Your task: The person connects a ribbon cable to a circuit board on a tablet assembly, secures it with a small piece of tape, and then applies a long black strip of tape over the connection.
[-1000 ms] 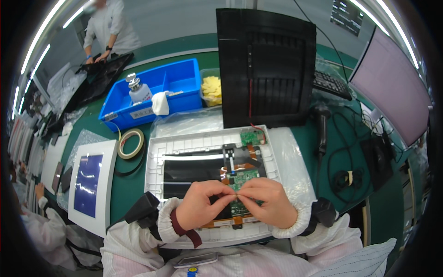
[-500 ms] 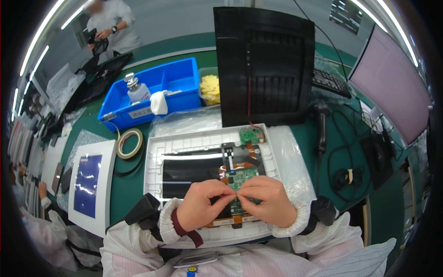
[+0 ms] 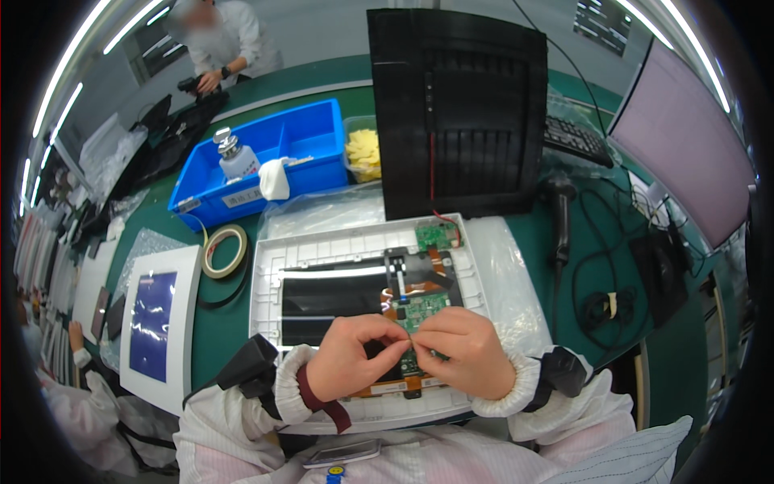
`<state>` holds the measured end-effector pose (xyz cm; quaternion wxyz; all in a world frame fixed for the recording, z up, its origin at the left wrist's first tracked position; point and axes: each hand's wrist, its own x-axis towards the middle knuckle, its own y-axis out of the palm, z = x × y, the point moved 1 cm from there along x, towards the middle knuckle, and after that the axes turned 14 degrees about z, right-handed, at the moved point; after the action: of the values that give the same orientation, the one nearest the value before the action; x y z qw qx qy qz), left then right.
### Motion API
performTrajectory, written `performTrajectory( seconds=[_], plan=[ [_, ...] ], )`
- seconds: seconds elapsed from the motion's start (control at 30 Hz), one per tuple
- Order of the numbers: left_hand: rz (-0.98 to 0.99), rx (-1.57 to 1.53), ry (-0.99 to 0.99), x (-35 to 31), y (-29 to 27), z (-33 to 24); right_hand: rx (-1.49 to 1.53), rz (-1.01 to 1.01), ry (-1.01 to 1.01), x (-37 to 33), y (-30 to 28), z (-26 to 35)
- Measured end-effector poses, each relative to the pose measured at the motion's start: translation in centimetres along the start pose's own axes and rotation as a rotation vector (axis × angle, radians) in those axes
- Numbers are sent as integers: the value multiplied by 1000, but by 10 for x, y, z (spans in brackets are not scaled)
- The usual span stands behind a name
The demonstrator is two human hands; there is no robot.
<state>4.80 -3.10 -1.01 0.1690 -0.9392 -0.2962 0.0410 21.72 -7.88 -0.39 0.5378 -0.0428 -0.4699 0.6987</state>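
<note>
My left hand (image 3: 355, 359) and my right hand (image 3: 465, 352) meet fingertip to fingertip over a green circuit board (image 3: 426, 306). Thumb and forefinger of each are pinched together; whatever lies between them is too small to make out. The board sits inside an open white device housing (image 3: 270, 270), beside a black panel (image 3: 330, 294) with orange flex cables. A smaller green board (image 3: 435, 235) is at the housing's far right corner, with red wires running from it up to a large upright black panel (image 3: 459, 121).
Further left are a blue divided bin (image 3: 218, 202) with a pump bottle (image 3: 236, 157), a tape roll (image 3: 225, 252) and a white-framed screen (image 3: 193, 298). To the right lie a handheld scanner (image 3: 559, 218), cables, a keyboard (image 3: 576, 141) and a monitor (image 3: 685, 137). A co-worker (image 3: 238, 40) stands far left.
My hands keep their pinch at nearly the same spot on the board. At the far left the co-worker has shifted right and leaned lower over the bench.
</note>
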Motion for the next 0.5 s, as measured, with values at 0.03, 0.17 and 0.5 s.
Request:
performTrajectory(
  seconds=[0.03,0.17,0.5],
  plan=[
    [-2,-24,3,0,0,1,-2,-7,-4,0,0,0],
    [22,-4,-35,0,-2,-3,47,-18,9,1,1,-2],
    [-20,-113,-60,1,-24,-11,968,-13,335,-2,-17,-15]
  ],
)
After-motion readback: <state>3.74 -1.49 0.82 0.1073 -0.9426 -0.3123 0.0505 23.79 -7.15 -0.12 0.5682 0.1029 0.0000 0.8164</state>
